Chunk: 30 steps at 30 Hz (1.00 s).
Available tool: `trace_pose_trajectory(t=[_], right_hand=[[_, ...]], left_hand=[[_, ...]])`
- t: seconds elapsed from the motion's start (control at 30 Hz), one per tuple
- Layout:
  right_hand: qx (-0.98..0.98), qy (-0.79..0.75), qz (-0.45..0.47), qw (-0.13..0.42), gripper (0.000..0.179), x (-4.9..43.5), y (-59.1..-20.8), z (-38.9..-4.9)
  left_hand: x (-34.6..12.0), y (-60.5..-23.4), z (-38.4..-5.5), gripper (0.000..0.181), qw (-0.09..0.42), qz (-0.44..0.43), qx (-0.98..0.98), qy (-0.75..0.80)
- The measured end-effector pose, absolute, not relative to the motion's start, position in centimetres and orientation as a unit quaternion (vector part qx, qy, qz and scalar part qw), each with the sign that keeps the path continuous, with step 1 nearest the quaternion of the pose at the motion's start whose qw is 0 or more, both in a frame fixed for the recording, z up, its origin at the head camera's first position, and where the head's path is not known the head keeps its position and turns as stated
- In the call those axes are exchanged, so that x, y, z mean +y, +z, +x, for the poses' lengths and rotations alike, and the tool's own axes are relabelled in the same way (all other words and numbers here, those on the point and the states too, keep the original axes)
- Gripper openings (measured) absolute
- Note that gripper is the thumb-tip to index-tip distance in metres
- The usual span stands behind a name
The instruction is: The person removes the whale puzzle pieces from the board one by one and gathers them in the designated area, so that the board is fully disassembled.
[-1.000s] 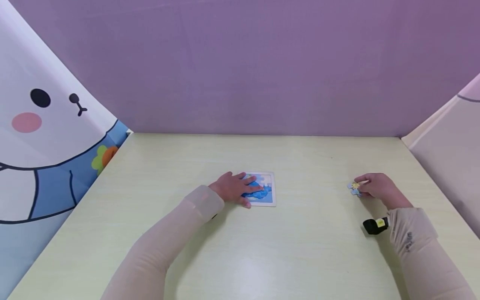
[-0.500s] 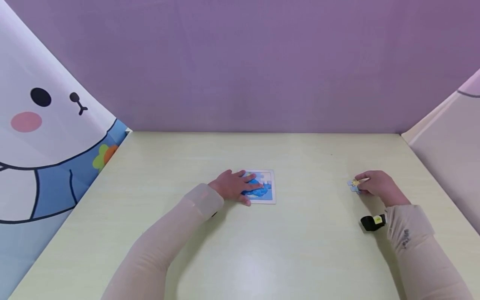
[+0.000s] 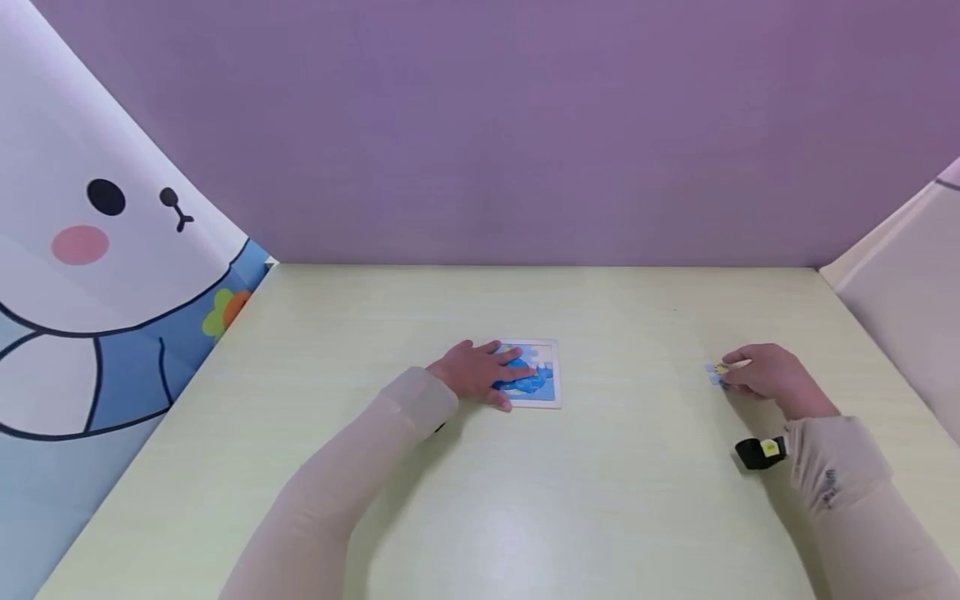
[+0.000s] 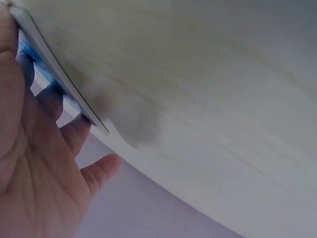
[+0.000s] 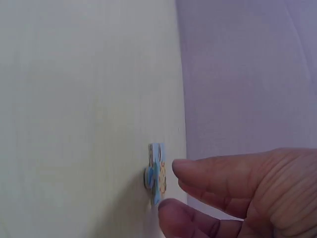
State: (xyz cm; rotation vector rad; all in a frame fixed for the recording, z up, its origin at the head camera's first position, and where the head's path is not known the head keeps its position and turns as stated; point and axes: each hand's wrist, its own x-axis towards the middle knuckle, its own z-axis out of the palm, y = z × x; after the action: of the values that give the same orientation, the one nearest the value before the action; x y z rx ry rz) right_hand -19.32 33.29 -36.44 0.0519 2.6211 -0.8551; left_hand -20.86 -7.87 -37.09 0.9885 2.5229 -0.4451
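Note:
My left hand (image 3: 476,371) lies with spread fingers over a small white-framed picture puzzle (image 3: 556,398) with a blue animal on it. In the left wrist view the fingers reach across the face of the puzzle (image 4: 62,74), which shows edge-on. At the right of the table my right hand (image 3: 768,375) is at a small light-blue jigsaw piece (image 3: 713,373) with a yellow sun-like print. The right wrist view shows a gap between thumb and fingers, the thumb tip just off the piece (image 5: 157,173) and a fingertip right at its lower end.
The pale wooden table (image 3: 600,483) ends at a purple cloth wall (image 3: 525,133) behind. A cartoon-printed cloth (image 3: 112,292) hangs at left, a pale cloth (image 3: 907,292) at right. A black wrist camera (image 3: 759,452) sits low beside the right sleeve.
The head view has shifted slightly left. My right hand has changed little, though less of the jigsaw piece now shows beside its fingers. The left hand stays on the puzzle.

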Motion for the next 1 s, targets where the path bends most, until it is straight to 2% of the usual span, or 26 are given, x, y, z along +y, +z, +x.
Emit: trace_pose_trajectory(t=[0.23,0.43,1.0], right_hand=[[0.948,-0.265,-0.017,0.176,0.054,31.5,-35.6,-19.1],[0.947,-0.276,-0.063,0.149,0.049,29.0,-35.3,-19.2],[0.945,-0.264,-0.121,0.149,0.039,22.6,-35.8,-20.3]], left_hand=[[-8.2,-37.2,-20.8,0.073,0.200,0.348,0.901,-0.163],[-8.1,-36.8,-21.0,0.073,0.200,0.346,0.903,-0.159],[-8.4,-36.8,-21.5,0.074,0.208,0.334,0.908,-0.140]])
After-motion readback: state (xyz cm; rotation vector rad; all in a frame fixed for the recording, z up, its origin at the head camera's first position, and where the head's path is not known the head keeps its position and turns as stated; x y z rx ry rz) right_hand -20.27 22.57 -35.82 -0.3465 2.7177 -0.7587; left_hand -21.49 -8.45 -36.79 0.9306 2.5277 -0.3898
